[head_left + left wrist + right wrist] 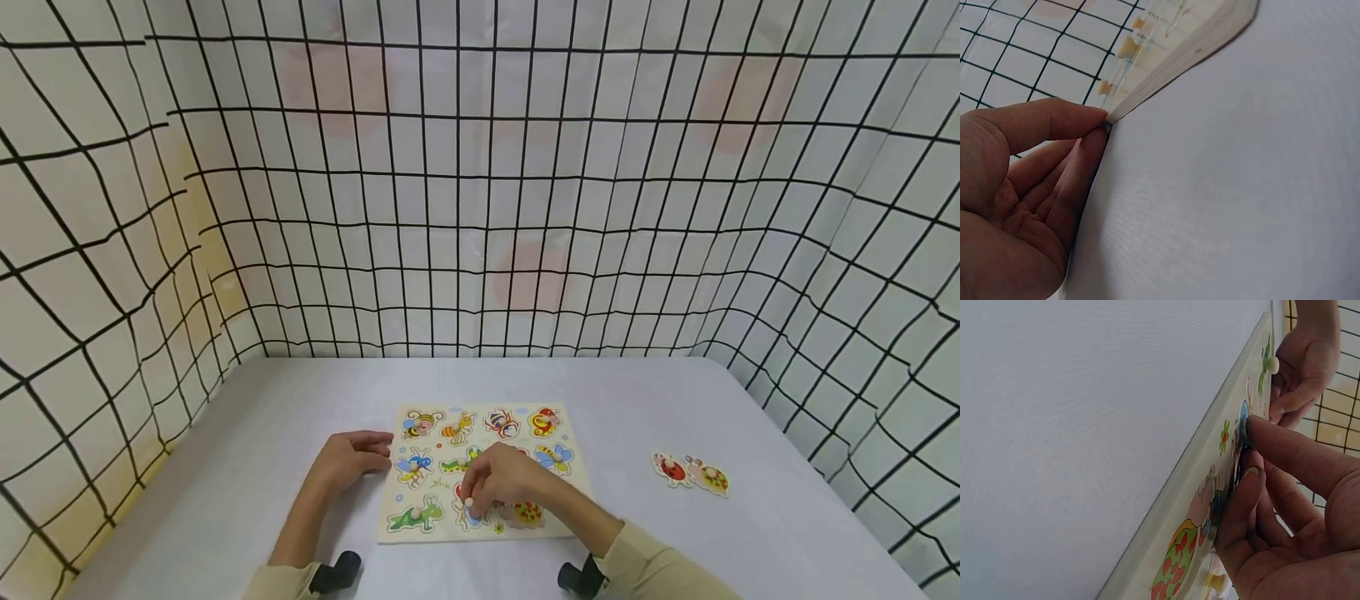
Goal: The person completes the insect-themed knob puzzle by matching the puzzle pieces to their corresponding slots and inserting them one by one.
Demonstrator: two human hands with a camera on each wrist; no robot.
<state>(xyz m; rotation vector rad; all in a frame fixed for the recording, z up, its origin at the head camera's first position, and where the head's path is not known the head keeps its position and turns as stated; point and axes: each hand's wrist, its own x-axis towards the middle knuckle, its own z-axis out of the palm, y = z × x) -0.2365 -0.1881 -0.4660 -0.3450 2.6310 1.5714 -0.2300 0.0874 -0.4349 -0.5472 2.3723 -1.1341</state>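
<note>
My right hand [498, 479] is over the bottom row of the wooden peg puzzle board [429, 534]. Its thumb and fingers pinch a blue-winged insect puzzle piece [1244, 419], held right at the board's face. Part of that piece is hidden behind the fingers. My left hand [347, 458] rests on the table at the board's left side. In the left wrist view, that hand's fairly straight fingertips [1099, 114] touch the board's edge. A green grasshopper piece [417, 514] lies at the bottom left, and a spotted snail picture [525, 514] shows at the bottom right.
Two loose pieces, a ladybug [671, 469] and a snail [708, 477], lie on the white table [645, 550] to the right of the board. Several knobbed insect pieces sit in the board's upper rows. A black grid net [487, 225] on white walls surrounds the table.
</note>
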